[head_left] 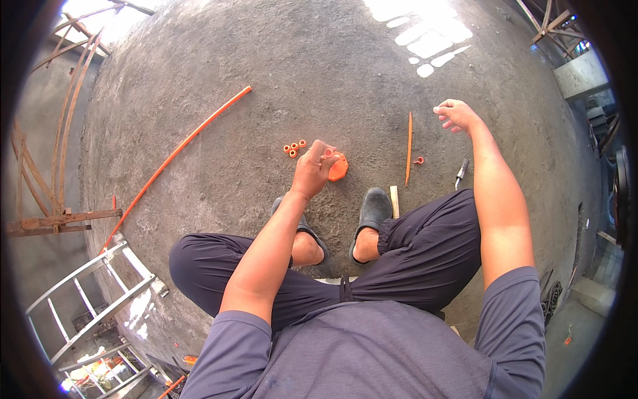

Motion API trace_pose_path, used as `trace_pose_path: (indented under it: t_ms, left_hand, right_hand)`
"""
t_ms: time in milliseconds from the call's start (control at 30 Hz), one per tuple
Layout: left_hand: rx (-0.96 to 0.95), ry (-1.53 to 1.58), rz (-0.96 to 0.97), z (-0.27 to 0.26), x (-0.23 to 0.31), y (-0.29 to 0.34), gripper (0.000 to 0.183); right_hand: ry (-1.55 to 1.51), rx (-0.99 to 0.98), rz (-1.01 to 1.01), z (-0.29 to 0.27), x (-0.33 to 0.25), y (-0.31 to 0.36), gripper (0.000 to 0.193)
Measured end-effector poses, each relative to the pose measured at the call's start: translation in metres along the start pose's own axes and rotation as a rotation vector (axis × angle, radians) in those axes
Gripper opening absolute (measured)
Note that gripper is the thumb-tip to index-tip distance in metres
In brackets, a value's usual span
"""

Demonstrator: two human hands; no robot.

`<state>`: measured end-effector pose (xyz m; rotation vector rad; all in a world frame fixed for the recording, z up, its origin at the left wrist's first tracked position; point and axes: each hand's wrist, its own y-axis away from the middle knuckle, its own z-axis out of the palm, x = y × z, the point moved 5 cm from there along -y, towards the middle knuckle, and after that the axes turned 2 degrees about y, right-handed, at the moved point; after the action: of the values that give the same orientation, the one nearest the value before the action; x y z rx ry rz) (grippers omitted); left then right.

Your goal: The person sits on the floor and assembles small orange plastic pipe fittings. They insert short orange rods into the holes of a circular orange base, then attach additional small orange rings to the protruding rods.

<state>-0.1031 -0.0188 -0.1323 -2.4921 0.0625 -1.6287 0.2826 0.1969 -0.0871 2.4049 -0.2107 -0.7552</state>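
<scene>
My left hand is closed, with a small orange conduit fitting pinched between thumb and fingers. Just under and beside it is an orange octagonal junction box, partly covered by those fingers; whether the fitting touches the box I cannot tell. Several more orange fittings stand in a cluster on the floor, left of that hand. Out to the right, my right hand is raised with its fingers loosely curled and apart, and nothing shows in it. An orange stick-like piece lies nearest to it.
A single orange fitting, a tool with a dark handle and a wood scrap lie by my right knee. One long bent orange conduit crosses the rough concrete floor at left. A metal ladder stands lower left.
</scene>
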Motion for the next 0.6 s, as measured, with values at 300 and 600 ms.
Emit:
trace_pose_path:
  t_ms: [300,600]
  left_hand:
    - [0.008,-0.004,-0.014,0.0004,-0.0008,0.0,0.024]
    - [0.014,0.017,-0.005,0.0006,0.0017,0.0002,0.024]
  right_hand:
    - [-0.002,0.003,-0.002,0.0,0.002,-0.0018,0.046]
    - [0.0,0.002,-0.005,-0.0002,0.0021,-0.0022,0.045]
